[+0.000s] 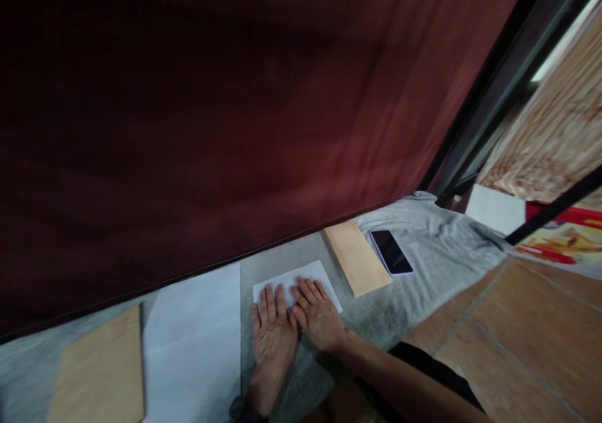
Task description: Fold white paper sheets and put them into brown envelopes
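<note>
A small white sheet of paper [298, 275], perhaps folded, lies on the grey cloth-covered surface in front of me. My left hand [273, 329] rests palm down on its left part, fingers stretched out. Beside it, my right hand [316, 313] lies flat on the right part of the same paper, and the two thumbs nearly meet. Neither hand grips anything. Under the palms, the paper's near edge is hidden. Just left of my left hand is a large white sheet [192, 341], flat on the surface.
A tan envelope-like piece [358, 258] lies right of the hands, with a phone [391, 252] beyond it on a grey cloth [437, 241]. Brown cardboard-like material [101, 369] sits at far left. A dark red curtain-like wall [263, 128] borders the back; tiled floor [531, 335] is at right.
</note>
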`<state>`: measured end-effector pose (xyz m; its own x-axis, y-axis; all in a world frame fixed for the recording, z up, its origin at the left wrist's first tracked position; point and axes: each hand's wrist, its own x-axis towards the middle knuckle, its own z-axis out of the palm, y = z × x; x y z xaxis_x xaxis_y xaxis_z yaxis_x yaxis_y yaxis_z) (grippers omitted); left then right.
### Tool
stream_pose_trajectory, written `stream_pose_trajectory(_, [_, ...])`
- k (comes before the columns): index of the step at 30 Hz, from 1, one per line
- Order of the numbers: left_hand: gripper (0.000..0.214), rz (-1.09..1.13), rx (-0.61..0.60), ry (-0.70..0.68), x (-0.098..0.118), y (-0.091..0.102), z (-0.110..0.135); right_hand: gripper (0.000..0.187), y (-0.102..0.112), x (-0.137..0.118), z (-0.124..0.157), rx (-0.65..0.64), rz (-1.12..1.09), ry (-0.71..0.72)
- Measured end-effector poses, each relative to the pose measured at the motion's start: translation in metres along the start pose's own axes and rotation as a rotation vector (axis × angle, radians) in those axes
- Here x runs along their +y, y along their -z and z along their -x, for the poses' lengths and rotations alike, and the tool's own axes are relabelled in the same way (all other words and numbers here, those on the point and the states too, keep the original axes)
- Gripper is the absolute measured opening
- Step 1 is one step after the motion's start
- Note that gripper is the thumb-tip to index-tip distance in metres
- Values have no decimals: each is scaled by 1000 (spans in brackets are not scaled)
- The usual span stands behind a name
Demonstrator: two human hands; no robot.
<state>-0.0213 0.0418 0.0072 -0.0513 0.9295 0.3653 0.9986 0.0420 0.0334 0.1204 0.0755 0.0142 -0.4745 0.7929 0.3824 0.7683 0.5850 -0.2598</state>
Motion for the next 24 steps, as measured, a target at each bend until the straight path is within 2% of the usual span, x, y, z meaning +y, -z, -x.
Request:
stream_pose_trajectory(11, [60,43,67,-51,-12,-5,3,52,-2,17,3,-26,52,-58])
stream_pose_trajectory(13, [61,60,109,-102,-11,-4,6,52,-3,16,3,-46,47,-71])
stream_pose_trajectory(16, [61,100,127,-253,-3,-2,16,50,1,15,-2,-83,16,-87])
stream_pose_trajectory(18, [60,103,114,-310,3,-2,23,48,13,13,-9,-99,-68,-102])
stream_pose_trajectory(20, [59,83,92,-310,7,-4,28,43,37,9,-15,-84,-205,-121])
stream_pose_trajectory(22, [59,61,73,-283,11,-6,30,39,67,2,-14,-21,-337,-114])
stream_pose_trajectory(24, [60,46,58,-251,12,-8,31,34,97,-5,-5,131,-443,-75])
